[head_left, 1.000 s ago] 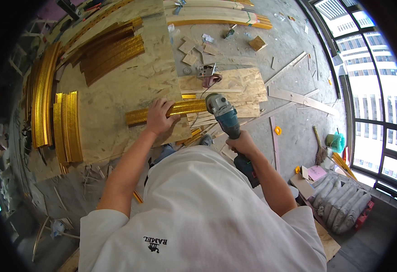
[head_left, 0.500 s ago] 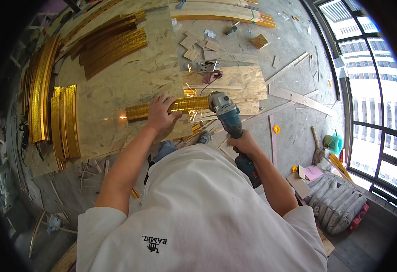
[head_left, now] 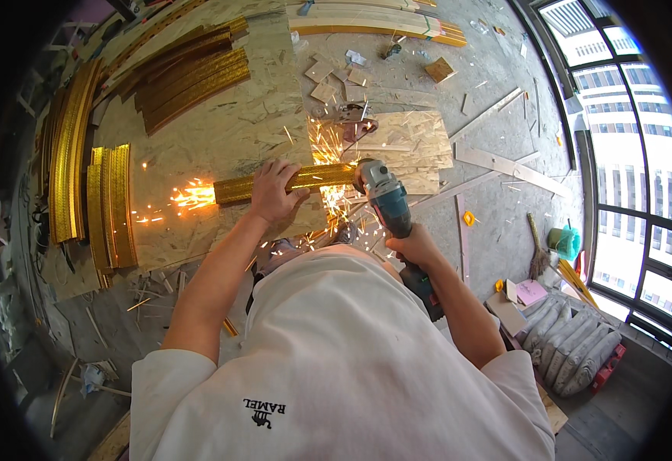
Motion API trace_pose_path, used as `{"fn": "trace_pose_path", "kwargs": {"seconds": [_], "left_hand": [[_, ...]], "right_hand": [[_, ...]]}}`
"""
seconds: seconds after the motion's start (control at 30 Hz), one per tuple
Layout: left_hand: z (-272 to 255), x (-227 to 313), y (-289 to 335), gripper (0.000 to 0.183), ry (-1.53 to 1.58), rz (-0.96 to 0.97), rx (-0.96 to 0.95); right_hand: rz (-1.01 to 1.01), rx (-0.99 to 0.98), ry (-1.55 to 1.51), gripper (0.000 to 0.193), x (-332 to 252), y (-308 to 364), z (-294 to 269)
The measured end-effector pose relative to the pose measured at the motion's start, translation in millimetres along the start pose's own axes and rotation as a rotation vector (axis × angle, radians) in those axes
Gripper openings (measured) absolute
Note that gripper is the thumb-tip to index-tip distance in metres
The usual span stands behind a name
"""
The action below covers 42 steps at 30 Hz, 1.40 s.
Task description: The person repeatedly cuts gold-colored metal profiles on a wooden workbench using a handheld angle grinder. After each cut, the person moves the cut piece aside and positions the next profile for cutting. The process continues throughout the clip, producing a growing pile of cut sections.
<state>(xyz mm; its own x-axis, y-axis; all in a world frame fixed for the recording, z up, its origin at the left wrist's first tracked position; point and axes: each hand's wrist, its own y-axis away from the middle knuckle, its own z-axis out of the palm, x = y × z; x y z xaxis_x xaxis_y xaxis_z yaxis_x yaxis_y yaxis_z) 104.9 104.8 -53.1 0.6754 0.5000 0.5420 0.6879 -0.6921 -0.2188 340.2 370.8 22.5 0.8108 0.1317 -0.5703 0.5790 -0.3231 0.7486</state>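
A gold patterned trim strip point(head_left: 322, 176) lies across the board table point(head_left: 198, 138), its right end jutting past the table's edge. My left hand point(head_left: 274, 190) is closed over the strip and presses it against the board. In my right hand point(head_left: 414, 243) is the grip of a teal and black cordless angle grinder point(head_left: 388, 198). The grinder's head meets the strip's right end, and its disc is mostly hidden there. Bright sparks point(head_left: 328, 150) spray around the overhanging part and also fly out of the strip's left end.
More gold trim strips point(head_left: 111, 207) are stacked on the table's left, with a brown-gold pile point(head_left: 198, 88) farther back. Wood offcuts point(head_left: 322, 81) and an oriented strand board point(head_left: 413, 142) lie on the concrete floor. A broom point(head_left: 537, 253) and teal bucket point(head_left: 565, 243) stand near the windows.
The sparks have grown from a small glow to a wide spray at both ends of the strip. The grinder has shifted slightly; my left hand keeps its place.
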Motion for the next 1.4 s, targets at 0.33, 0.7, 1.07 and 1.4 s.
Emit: {"fn": "trace_pose_path", "kwargs": {"seconds": [0.33,0.7,1.07,1.4], "left_hand": [[2.8,-2.9,1.1,0.060,-0.008,-0.022,-0.036],[1.4,-1.5,1.6,0.060,0.004,-0.006,-0.010],[-1.3,0.1,-1.9,0.060,-0.004,0.013,-0.027],[-1.2,-0.8,-1.4,0.057,-0.015,0.036,-0.009]], "right_hand": [[-0.002,0.023,0.057,0.024,-6.4,4.1,6.5],[0.002,0.035,0.114,0.026,-5.2,4.9,13.8],[0.002,0.052,0.150,0.031,-9.8,7.6,14.6],[-0.004,0.053,0.085,0.029,-16.7,8.9,19.6]]}}
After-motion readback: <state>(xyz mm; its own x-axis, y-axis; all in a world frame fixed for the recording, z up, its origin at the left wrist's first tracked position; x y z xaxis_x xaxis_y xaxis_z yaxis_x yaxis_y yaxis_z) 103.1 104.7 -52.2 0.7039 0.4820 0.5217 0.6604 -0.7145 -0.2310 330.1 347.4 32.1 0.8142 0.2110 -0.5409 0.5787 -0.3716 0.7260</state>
